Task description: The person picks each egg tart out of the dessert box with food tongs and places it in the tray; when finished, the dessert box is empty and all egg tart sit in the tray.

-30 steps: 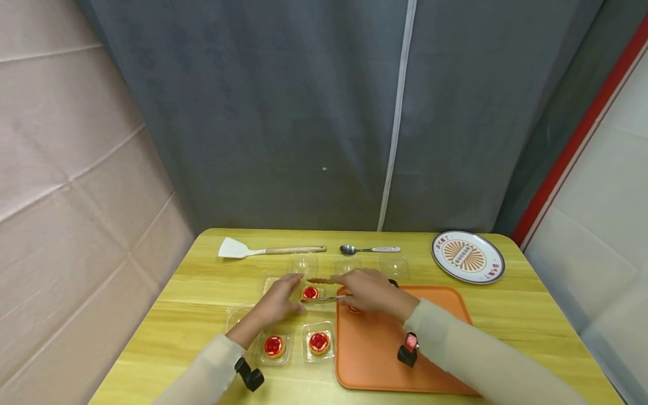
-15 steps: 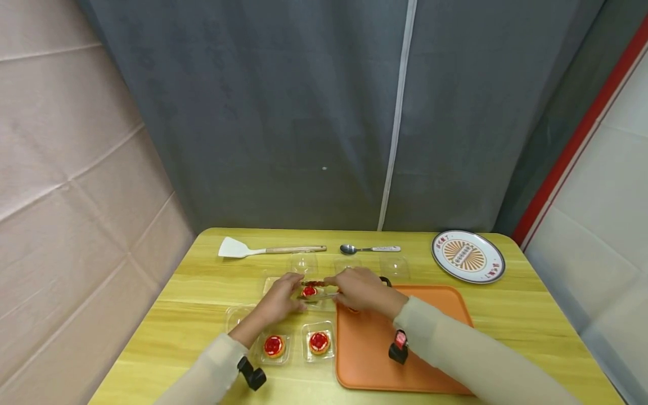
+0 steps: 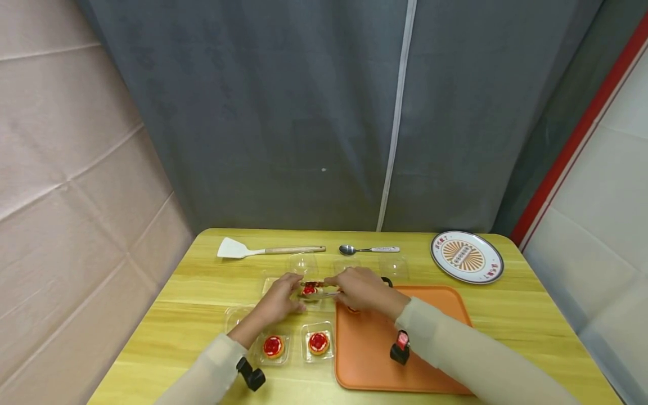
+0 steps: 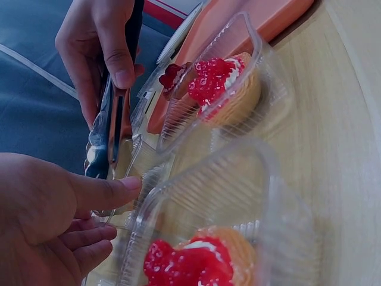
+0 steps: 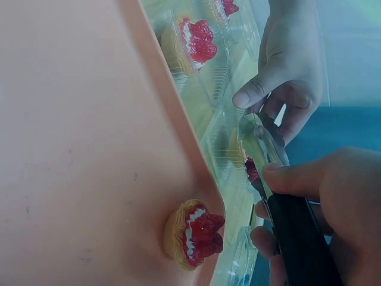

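Note:
Between thumb and fingers, my left hand (image 3: 278, 299) pinches the edge of a clear plastic container (image 4: 143, 158). Inside it is a red-topped tart (image 3: 309, 289), partly covered by metal tongs (image 5: 300, 232). My right hand (image 3: 361, 289) grips the tongs by their black handles, their tips on either side of that tart. Two more tarts (image 3: 274, 347) (image 3: 319, 342) sit in clear containers nearer the front. Another tart (image 5: 195, 234) lies at the corner of the orange tray (image 3: 385, 360), mostly hidden under my right hand in the head view.
A white spatula (image 3: 234, 248) with a wooden handle, a spoon (image 3: 348, 250) and a patterned plate (image 3: 467, 257) lie along the table's back. Clear lids (image 3: 393, 266) stand in front of the spoon. Another clear piece (image 3: 235, 316) is beside my left forearm.
My right hand has shifted slightly left, bringing the tongs over the container, and their arms stand closer together around the tart. My left hand has stayed nearly still.

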`<state>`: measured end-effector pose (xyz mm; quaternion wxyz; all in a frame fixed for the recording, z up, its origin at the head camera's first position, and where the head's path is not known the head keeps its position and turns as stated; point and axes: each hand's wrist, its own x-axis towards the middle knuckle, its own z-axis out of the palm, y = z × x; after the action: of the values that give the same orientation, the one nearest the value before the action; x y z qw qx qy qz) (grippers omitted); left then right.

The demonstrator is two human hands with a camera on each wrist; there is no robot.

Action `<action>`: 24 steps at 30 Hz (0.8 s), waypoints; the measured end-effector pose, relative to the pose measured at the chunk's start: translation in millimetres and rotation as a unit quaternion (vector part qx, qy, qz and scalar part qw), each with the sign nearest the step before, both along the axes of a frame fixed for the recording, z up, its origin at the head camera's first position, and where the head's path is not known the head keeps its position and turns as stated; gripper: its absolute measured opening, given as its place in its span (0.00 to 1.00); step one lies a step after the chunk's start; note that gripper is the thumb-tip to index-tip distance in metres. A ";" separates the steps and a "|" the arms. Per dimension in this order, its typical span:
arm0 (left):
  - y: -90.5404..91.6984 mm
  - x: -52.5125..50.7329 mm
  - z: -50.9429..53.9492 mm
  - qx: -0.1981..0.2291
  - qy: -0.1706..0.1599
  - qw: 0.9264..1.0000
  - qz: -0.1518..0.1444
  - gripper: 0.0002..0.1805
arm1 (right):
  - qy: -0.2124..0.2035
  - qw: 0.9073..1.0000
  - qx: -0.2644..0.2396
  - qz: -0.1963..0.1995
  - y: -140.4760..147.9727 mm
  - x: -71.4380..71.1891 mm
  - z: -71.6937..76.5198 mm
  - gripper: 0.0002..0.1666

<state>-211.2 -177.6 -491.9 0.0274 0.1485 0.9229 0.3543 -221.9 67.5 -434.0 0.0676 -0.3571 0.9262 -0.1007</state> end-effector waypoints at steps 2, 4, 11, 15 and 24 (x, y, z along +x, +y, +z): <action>-0.1 0.1 -0.3 0.003 -0.001 1.000 -0.001 0.44 | 0.001 1.000 -0.007 -0.002 2.1 1.1 1.0 0.26; -0.1 0.3 -0.4 0.006 0.000 1.000 -0.002 0.45 | -0.003 1.000 -0.015 -0.006 4.5 2.7 3.1 0.26; -0.4 -0.8 -2.6 -0.002 0.004 1.000 -0.006 0.46 | -0.005 0.999 -0.033 -0.016 17.7 10.5 11.6 0.27; -0.2 -0.5 -2.6 -0.003 0.013 1.000 -0.009 0.45 | 0.029 0.998 -0.046 -0.014 29.8 14.5 13.5 0.27; 0.1 -1.1 -1.0 -0.003 0.023 1.000 -0.011 0.44 | 0.049 0.997 -0.057 -0.035 65.0 20.0 11.9 0.28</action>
<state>-212.2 -177.5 -492.9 0.0105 0.1670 0.9225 0.3479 -201.9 132.5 -422.1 -0.0016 -0.3317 0.9332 -0.1383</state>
